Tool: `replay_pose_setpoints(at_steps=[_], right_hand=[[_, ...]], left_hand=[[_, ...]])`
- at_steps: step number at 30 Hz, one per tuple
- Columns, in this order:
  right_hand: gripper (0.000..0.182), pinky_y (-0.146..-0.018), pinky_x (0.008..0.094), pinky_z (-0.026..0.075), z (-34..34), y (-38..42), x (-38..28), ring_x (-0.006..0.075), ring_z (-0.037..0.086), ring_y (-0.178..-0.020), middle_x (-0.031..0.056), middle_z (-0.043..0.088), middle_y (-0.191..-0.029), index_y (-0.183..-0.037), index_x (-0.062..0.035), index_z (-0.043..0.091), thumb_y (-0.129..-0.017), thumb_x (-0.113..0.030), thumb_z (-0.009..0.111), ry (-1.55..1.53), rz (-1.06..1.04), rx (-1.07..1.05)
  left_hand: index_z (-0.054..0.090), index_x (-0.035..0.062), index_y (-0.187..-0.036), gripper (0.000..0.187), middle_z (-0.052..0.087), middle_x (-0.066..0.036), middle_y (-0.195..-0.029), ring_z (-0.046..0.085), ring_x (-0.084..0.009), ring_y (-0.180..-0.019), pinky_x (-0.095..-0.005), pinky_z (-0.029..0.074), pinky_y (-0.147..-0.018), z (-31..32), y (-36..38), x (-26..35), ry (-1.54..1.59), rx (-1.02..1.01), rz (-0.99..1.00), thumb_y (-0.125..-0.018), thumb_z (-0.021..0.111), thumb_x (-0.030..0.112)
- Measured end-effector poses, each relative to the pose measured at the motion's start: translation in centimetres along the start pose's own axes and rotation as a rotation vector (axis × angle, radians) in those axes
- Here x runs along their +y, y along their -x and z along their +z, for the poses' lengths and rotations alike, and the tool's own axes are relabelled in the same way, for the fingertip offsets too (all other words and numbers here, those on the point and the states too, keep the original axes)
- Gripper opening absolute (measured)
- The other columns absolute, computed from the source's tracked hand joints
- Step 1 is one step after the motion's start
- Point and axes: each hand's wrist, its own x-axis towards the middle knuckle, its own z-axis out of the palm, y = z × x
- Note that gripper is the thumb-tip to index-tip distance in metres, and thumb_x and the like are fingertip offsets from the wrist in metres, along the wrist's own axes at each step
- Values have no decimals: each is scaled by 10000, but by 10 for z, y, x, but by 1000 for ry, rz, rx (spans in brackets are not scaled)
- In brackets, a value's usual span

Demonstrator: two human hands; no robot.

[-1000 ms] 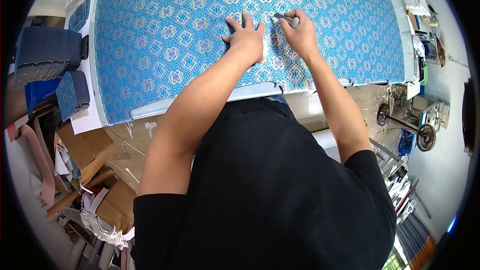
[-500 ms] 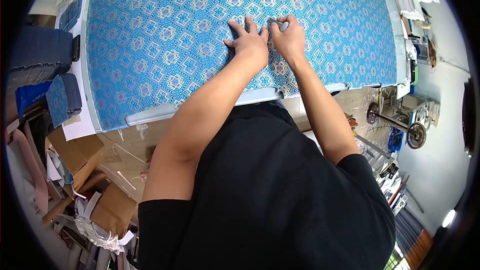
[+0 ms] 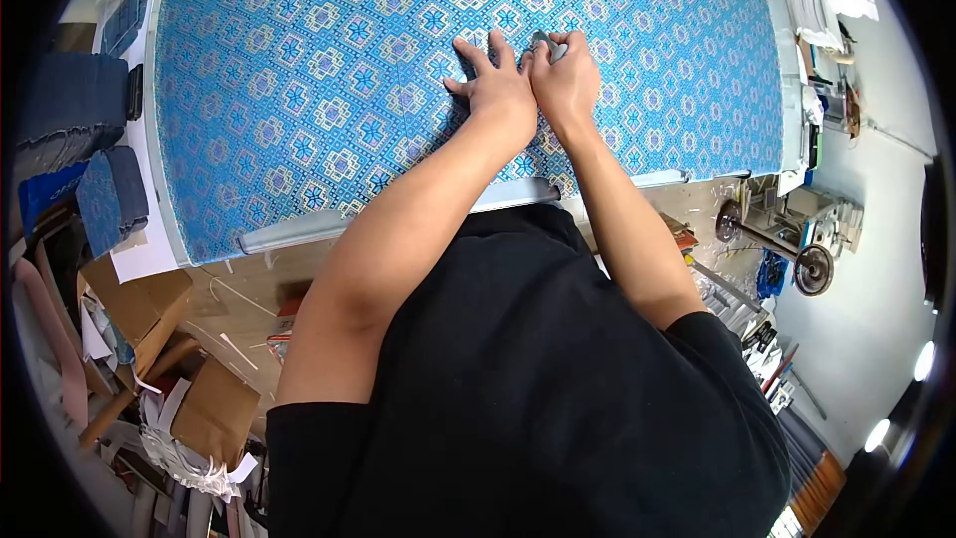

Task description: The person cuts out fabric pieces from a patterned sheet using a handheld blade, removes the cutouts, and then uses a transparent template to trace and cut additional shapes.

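Blue patterned fabric is spread over the large table in front of me. My left hand presses on it with the fingers spread, holding nothing. Right beside it, my right hand is closed on a small grey tool, whose dark tip points up and left near my left fingertips. The fingers hide most of the tool, so I cannot tell exactly what it is. The two hands touch or nearly touch at the thumb side.
Metal strips run along the table's near edge. Stacked dark blue fabric lies at the left. Cardboard boxes stand on the floor at lower left. A metal stand with round ends is at the right.
My right hand with the grey tool has moved slightly left, closer to my left hand. My left hand keeps its spread pose. The whole view has shifted a little.
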Motion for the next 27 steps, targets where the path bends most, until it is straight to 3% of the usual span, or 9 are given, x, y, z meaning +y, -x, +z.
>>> replay_pose_setpoints(at_steps=[8, 13, 16, 17, 21, 23, 24, 25, 27], right_hand=[[278, -749, 472, 588, -3, -4, 3, 401, 752, -842, 213, 766, -943, -1084, -31, 663, -938, -258, 730, 12, -39, -5], [271, -717, 470, 583, -19, -28, 25, 397, 750, -810, 220, 758, -888, -1080, -37, 667, -929, -248, 746, -85, -165, -156], [304, -742, 405, 580, -30, -56, 42, 313, 759, -833, 200, 762, -911, -1076, -32, 686, -883, -230, 814, -243, -173, -354], [308, -750, 375, 569, -32, -65, 46, 246, 740, -832, 161, 763, -941, -1082, -32, 684, -877, -212, 827, -274, -175, -415], [269, -746, 353, 544, -30, -110, 67, 178, 686, -828, 111, 749, -976, -1082, -34, 675, -896, -164, 818, -373, -228, -672], [255, -757, 353, 542, -32, -129, 69, 194, 687, -833, 104, 748, -975, -1087, -47, 671, -909, -161, 813, -387, -368, -832], [182, -760, 335, 530, -42, -134, 59, 151, 680, -884, 64, 753, -970, -1123, -63, 668, -963, -77, 752, -219, -525, -845], [182, -760, 335, 530, -45, -143, 55, 151, 680, -884, 64, 753, -970, -1123, -63, 668, -963, -77, 752, -232, -524, -858], [161, -749, 343, 517, -48, -159, 57, 157, 666, -882, 52, 739, -952, -1118, -89, 671, -974, -85, 741, -228, -777, -1017]], left_hand=[[143, 248, -1698, 1177, 73, -234, -1728, 161, -719, -1440, -753, 500, -987, 0, 3, 1, -33, 21, -21, -801, 833, 572], [261, 269, -1667, 1129, 119, -223, -1727, 171, -663, -1480, -727, 516, -990, -4, 11, 0, 82, 77, -15, -759, 909, 437], [313, 272, -1648, 1113, 136, -215, -1725, 178, -636, -1498, -721, 513, -1005, -11, 17, -1, 128, 77, -38, -733, 938, 384], [323, 273, -1644, 1109, 136, -212, -1725, 179, -630, -1502, -720, 509, -1014, -13, 18, -2, 147, 63, -25, -729, 941, 381], [389, 279, -1618, 1065, 155, -184, -1726, 166, -635, -1504, -749, 472, -1028, -6, 18, -2, 229, 105, -55, -709, 944, 270], [427, 270, -1599, 1068, 181, -178, -1720, 173, -620, -1509, -745, 482, -1023, -3, 18, -1, 228, 155, -33, -678, 968, 264], [427, 270, -1599, 1068, 181, -178, -1720, 173, -620, -1509, -745, 482, -1023, -3, 18, -1, 226, 144, -46, -678, 968, 264], [410, 277, -1606, 1087, 167, -170, -1726, 171, -603, -1519, -738, 479, -1040, -3, 19, -1, 225, 148, -46, -676, 973, 268], [393, 284, -1612, 1107, 152, -163, -1732, 169, -586, -1529, -730, 477, -1057, -3, 19, 0, 218, 142, -53, -673, 979, 273]])
